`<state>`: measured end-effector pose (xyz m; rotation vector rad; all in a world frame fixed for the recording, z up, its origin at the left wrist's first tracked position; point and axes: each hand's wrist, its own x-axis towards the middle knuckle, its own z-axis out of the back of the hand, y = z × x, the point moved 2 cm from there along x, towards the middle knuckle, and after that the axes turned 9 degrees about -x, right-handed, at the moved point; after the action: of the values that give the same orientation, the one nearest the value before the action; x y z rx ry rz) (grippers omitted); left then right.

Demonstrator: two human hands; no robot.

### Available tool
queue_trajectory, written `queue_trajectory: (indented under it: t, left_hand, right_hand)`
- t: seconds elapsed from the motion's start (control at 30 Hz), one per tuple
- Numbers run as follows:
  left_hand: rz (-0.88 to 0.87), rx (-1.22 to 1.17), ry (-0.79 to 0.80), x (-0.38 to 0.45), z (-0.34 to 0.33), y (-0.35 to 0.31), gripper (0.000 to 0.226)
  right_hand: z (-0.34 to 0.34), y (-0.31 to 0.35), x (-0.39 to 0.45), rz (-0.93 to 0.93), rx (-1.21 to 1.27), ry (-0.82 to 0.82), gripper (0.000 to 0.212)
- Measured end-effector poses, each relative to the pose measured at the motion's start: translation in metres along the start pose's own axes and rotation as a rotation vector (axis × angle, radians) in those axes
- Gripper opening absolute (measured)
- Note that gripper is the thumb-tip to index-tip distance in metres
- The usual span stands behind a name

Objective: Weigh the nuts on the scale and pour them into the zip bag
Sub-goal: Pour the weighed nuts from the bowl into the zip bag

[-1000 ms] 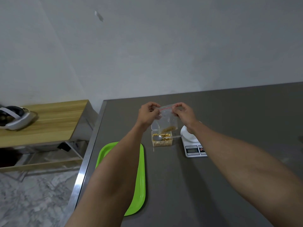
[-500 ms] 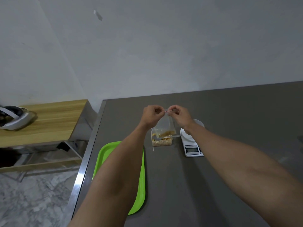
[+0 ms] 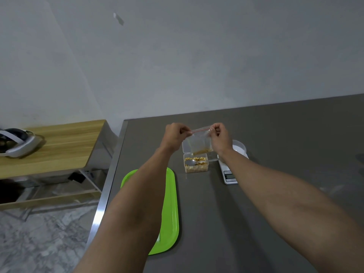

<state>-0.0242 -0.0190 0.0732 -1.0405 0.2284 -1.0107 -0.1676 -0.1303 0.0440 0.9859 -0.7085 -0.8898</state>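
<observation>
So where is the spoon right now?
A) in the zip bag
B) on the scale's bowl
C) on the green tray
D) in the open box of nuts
D: the spoon has its bowl lying on the nuts in the clear box, with the handle sticking out toward the scale.

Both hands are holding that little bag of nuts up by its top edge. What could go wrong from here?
1. The zip bag hangs from pinches by the left hand and right hand; a slip could drop it.
2. If the red strip isn't fully sealed, nuts could spill.
3. The spoon handle overhangs the open container, right under the bag.
</observation>
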Motion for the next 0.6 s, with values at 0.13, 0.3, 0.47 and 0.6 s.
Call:
queue_trajectory:
  t: [0.13,0.3,0.47,0.6]
  left_hand:
    - [0.065,-0.193,-0.089,-0.014,-0.006,0.013,0.013]
    - [0.189,-0.410,-0.039,-0.037,-0.024,0.025,0.010]
    - [0.289,-0.661,0.002,-0.055,-0.040,0.019,0.023]
    - [0.452,-0.760,0.232,-0.078,-0.065,0.019,0.016]
  right_hand:
    - [-0.001,-0.010,-0.014,-0.055,0.137,0.008,0.012]
    - [0.003,-0.028,-0.035,-0.171,0.213,-0.022,0.012]
    - [0.007,-0.037,-0.051,-0.232,0.261,-0.026,0.019]
    - [0.018,-0.042,-0.059,-0.287,0.286,0.000,0.017]
